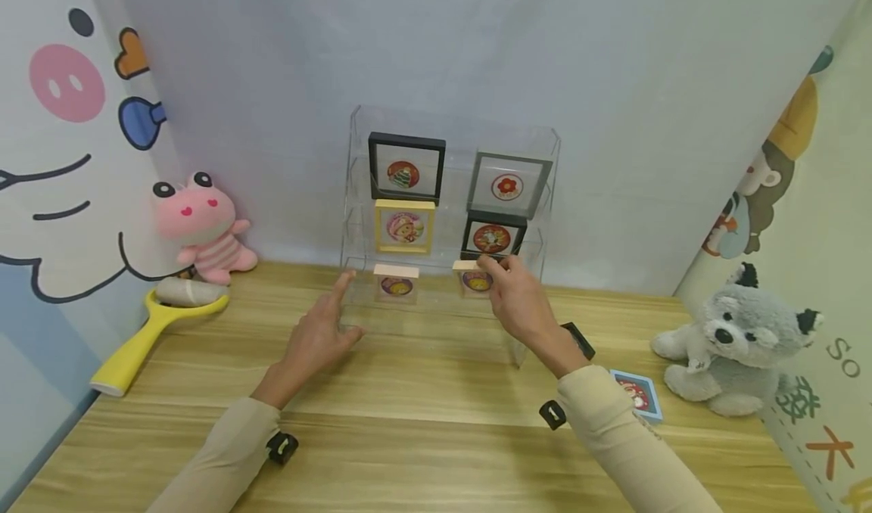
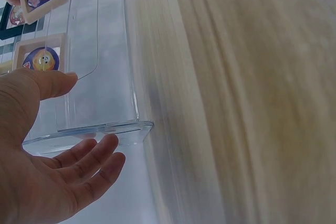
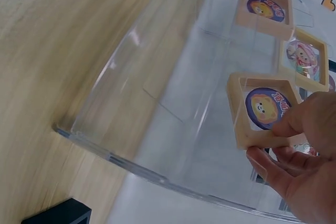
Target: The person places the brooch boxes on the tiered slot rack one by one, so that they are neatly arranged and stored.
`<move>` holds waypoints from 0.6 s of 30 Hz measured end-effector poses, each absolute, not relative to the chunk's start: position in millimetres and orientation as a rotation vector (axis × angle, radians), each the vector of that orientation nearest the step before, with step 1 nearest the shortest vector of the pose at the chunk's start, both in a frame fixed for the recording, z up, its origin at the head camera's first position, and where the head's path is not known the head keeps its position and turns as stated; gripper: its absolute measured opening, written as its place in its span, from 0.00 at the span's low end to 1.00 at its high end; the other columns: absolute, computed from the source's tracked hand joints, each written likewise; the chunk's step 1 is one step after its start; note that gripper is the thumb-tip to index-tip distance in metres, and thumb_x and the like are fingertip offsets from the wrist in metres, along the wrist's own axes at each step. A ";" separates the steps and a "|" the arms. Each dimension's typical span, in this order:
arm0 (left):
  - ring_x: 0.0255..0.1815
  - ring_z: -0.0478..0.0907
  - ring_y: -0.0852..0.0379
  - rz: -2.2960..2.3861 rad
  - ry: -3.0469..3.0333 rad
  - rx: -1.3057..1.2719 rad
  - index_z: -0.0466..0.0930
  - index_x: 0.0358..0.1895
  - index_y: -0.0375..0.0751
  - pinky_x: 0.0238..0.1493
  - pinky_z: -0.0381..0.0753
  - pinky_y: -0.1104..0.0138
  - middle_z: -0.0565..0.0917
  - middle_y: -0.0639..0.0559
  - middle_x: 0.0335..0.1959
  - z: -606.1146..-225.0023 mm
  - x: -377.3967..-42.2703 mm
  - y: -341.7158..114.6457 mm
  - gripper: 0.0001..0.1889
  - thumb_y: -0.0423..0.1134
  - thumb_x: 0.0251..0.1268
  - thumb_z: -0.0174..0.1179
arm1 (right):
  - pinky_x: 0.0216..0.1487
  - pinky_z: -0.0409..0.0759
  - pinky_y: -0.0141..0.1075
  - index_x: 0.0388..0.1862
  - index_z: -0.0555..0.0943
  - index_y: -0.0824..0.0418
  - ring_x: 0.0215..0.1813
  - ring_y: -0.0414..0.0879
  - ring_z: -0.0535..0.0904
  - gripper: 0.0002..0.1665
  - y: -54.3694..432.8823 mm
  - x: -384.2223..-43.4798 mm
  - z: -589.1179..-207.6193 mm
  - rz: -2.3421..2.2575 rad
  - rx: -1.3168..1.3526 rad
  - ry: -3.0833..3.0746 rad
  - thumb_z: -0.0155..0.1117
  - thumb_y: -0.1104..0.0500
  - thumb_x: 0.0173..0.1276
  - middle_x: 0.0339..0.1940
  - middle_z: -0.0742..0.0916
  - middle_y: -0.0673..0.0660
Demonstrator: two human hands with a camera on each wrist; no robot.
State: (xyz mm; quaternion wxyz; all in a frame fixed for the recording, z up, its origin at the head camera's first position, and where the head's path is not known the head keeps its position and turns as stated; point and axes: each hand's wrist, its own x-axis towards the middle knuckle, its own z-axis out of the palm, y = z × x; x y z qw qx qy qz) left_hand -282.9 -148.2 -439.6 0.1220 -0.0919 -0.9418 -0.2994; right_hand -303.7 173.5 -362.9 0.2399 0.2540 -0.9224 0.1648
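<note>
The right wrist view is showing a pale wood-toned frame (image 3: 262,109) with a purple bear badge; the right hand (image 3: 310,156) is pinching its edge between thumb and fingers. The frame is sitting at the right of the lowest tier of the clear acrylic rack (image 1: 436,292); whether its base is seated, I cannot tell.

On progress, five frames are standing on the rack: a matching pale frame (image 1: 397,282) at lower left, a yellow frame (image 1: 405,227) and a small black frame (image 1: 495,237) mid-tier, a large black frame (image 1: 407,169) and a grey frame (image 1: 509,184) above. The sixth is appearing nearly placed, with release outstanding. A light-blue frame (image 1: 636,394) is lying flat on the table, off the rack.

The left hand (image 1: 320,335) is holding nothing, fingers loosely spread beside the rack's left panel; contact is not confirmable.

On materials, the rack is showing glossy, transparent panels; the frames are rigid, squarish and window-fronted. The table (image 1: 409,452) is presenting streaked wood grain. Outward, a fuzzy grey plush dog (image 1: 742,339), a smooth pink plush (image 1: 204,225) and a yellow-handled roller (image 1: 139,331) are resting.
</note>
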 end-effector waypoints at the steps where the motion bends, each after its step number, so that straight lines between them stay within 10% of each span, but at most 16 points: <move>1: 0.30 0.76 0.47 -0.873 -2.747 -0.270 0.48 0.79 0.55 0.22 0.73 0.61 0.79 0.36 0.44 -439.4 -282.9 -148.1 0.52 0.41 0.55 0.73 | 0.24 0.73 0.40 0.59 0.77 0.56 0.23 0.49 0.70 0.23 173.9 -303.8 -363.6 0.437 0.697 -2.529 0.56 0.72 0.68 0.40 0.80 0.65; 18: 0.34 0.78 0.44 -0.855 -2.747 -0.263 0.48 0.79 0.54 0.25 0.77 0.54 0.79 0.35 0.47 -438.1 -282.1 -147.5 0.51 0.42 0.55 0.73 | 0.24 0.74 0.42 0.56 0.77 0.61 0.23 0.51 0.71 0.21 179.4 -307.0 -368.8 0.482 0.737 -2.500 0.59 0.73 0.64 0.36 0.81 0.64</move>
